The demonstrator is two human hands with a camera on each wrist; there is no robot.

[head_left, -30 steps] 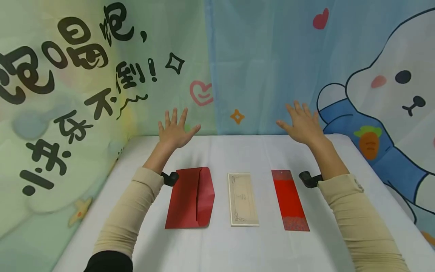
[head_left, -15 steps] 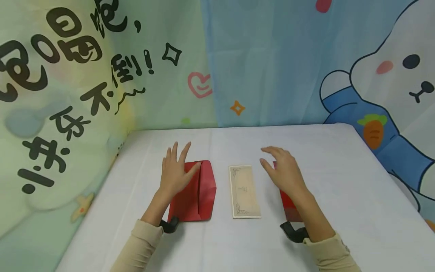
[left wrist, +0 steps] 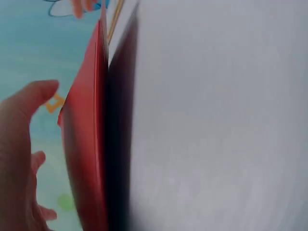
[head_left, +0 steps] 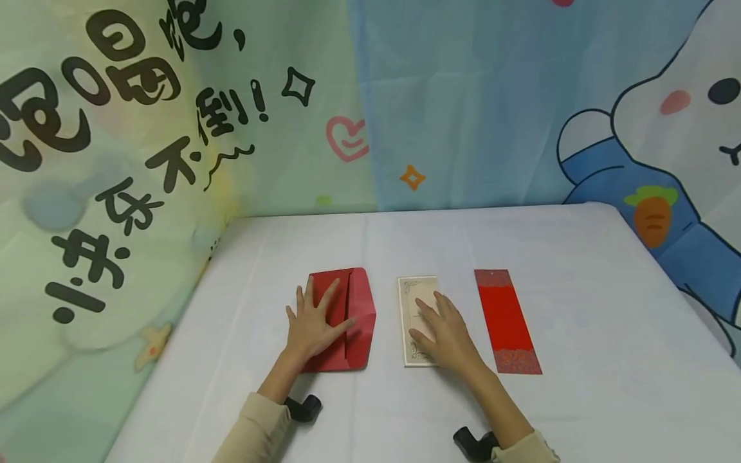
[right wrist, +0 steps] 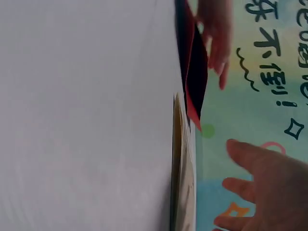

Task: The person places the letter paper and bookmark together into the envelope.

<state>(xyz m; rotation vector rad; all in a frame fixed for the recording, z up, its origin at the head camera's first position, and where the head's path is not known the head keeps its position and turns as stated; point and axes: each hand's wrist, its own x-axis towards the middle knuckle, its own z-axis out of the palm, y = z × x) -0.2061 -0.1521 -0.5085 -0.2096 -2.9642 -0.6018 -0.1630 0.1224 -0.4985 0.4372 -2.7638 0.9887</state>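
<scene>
A red envelope (head_left: 361, 308) with its side flap folded out lies on the left of the white table. My left hand (head_left: 312, 328) hovers over it with fingers spread; in the left wrist view a gap shows between the thumb and the envelope (left wrist: 84, 134). In the middle lies a cream card (head_left: 409, 321) with ornate printed corners, seen edge-on as layered paper (right wrist: 180, 178) in the right wrist view. My right hand (head_left: 448, 337) is over its right side, fingers slightly bent and apart from it. Neither hand holds anything.
A red strip (head_left: 506, 321) with patterned ends lies to the right of the card. The white-covered table (head_left: 417, 411) ends at a printed curtain (head_left: 463, 128) behind. Black camera mounts (head_left: 303, 408) sit at both wrists.
Both hands have come down and back toward the table. The left hand is now over the envelope; the right hand has swung left from the red strip to over the card.
</scene>
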